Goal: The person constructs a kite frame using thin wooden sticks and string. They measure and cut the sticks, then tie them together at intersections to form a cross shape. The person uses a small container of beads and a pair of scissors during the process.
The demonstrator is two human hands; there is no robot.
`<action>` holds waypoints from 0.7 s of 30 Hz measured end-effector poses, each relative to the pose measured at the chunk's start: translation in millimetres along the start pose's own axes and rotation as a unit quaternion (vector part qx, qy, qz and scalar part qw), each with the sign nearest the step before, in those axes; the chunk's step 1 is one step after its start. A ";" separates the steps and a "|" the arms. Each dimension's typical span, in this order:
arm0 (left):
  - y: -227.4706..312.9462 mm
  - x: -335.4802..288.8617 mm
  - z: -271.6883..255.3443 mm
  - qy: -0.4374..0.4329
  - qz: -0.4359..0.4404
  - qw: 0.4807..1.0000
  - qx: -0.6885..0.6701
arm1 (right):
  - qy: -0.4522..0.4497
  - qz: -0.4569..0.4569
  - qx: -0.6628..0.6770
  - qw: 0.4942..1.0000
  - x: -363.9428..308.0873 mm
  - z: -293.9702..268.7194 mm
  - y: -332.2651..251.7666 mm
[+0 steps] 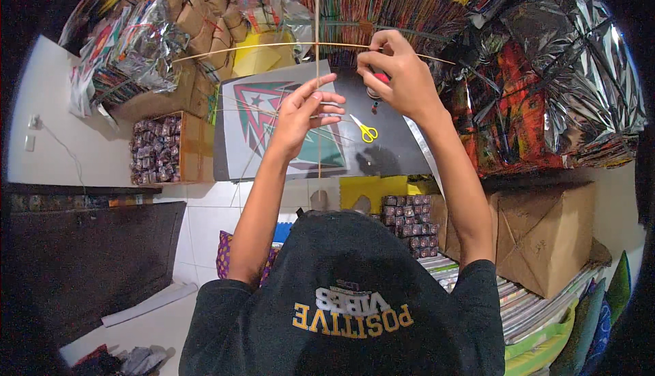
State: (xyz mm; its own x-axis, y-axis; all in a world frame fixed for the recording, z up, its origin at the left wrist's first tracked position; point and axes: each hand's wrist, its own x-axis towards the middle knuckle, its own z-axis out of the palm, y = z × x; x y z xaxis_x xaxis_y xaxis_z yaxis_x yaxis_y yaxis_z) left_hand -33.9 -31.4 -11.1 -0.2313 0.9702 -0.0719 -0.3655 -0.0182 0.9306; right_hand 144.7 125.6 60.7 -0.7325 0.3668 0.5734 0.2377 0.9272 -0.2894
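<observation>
Bamboo sticks form a cross in front of you: an upright stick (317, 69) and a bowed cross stick (273, 46) meet near the top of the frame. Your right hand (399, 79) is closed, fingertips pinching the cross stick just right of the joint. Your left hand (303, 113) is half open, fingers extended forward and touching the upright stick lower down; whether it holds thread cannot be made out. A red object sits hidden behind your right hand. Below lies a kite sheet (273, 127) on a dark board (396, 151), with yellow scissors (366, 130) just beside your left fingertips. Cardboard boxes (539, 239) and foil stacks (580, 69) crowd the right; tiled floor (205, 212) lies open lower left.
</observation>
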 end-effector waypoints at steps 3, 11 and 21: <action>1.1 -8.1 -9.5 0.015 0.005 1.000 0.006 | 0.004 0.015 0.009 1.000 -6.8 -6.0 0.5; 3.9 -20.1 -18.8 0.025 0.018 0.999 -0.012 | -0.002 0.056 0.019 0.998 -25.7 -0.5 18.1; -16.9 -18.4 0.1 0.011 0.014 1.000 -0.014 | 0.044 0.064 0.232 0.970 -31.4 37.2 -22.9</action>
State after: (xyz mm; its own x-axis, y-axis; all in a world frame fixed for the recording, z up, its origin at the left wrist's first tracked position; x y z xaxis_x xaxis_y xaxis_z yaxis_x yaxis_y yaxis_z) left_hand -23.3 -49.0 -25.5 -0.2615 0.9637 -0.0541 -0.3834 -0.0523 0.9221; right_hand 138.6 90.0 20.8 -0.6542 0.5007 0.5669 -0.0042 0.7471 -0.6647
